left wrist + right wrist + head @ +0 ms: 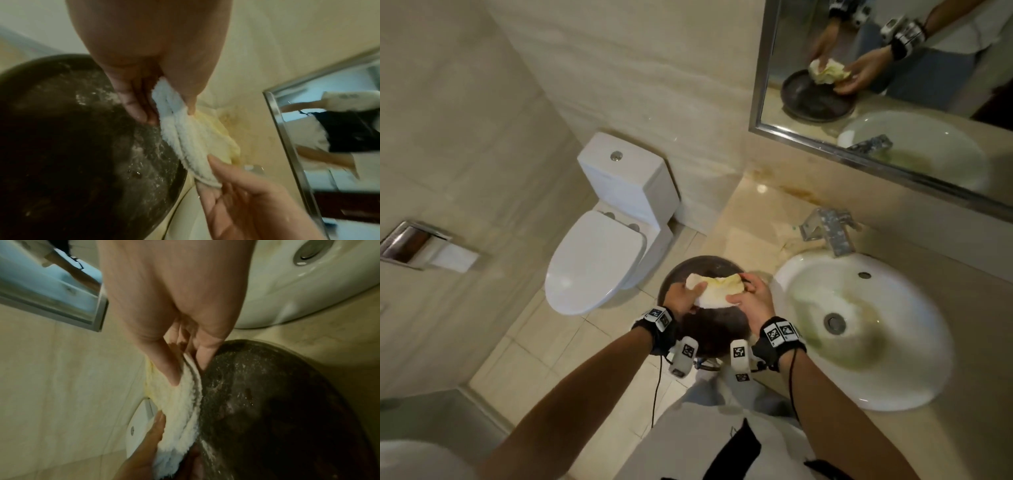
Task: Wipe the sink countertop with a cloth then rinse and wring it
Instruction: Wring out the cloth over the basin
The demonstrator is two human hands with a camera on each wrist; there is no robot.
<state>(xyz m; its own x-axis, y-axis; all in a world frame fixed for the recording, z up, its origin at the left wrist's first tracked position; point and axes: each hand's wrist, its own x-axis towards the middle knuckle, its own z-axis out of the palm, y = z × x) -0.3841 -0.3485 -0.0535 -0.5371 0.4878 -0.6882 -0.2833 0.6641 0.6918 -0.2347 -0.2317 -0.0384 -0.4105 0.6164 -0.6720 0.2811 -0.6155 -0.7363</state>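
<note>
Both hands grip one bunched cloth over the dark basin.

Left hand (pixel 681 298) pinches the white end of the cloth (pixel 717 288), right hand (pixel 751 296) pinches the other; its far side shows yellow, terry pile gathered in folds. One dark basin (pixel 678 274), wet and speckled, lies beneath it, overhanging the countertop (pixel 743 219) edge. One white sink (pixel 914 373) sits just right of the basin; one toilet (pixel 599 253) stands left.

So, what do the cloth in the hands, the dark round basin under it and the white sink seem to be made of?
The white and pale yellow cloth looks like terry fabric: a fluffy looped pile and a stitched edge. The dark round basin is perhaps stone or speckled metal; it looks wet and grainy with pale flecks, so this stays uncertain. The white oval sink looks like glazed ceramic, smooth and glossy.
</note>
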